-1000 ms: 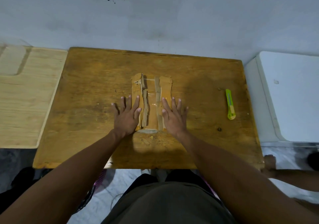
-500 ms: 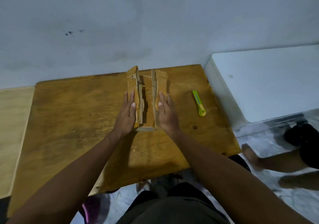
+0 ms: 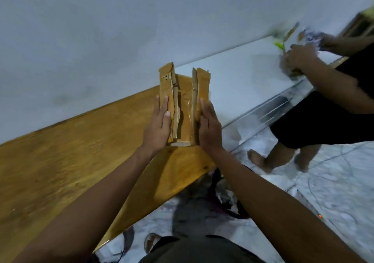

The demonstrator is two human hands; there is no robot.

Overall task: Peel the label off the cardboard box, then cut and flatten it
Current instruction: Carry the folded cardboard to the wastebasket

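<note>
Pressing from both sides, the left hand [image 3: 157, 125] and right hand [image 3: 209, 129] are clasping the cut cardboard box [image 3: 183, 102] between flat fingers [image 3: 164, 106], above the desk [image 3: 66, 149] corner.

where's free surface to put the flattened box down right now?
Most of the wooden table is bare: the whole stretch left of the left hand, from the wall to the near edge. The near end of the white top, right of the cardboard box, is also bare. Its far end is crowded by a second person's hands and blurred clutter.
</note>
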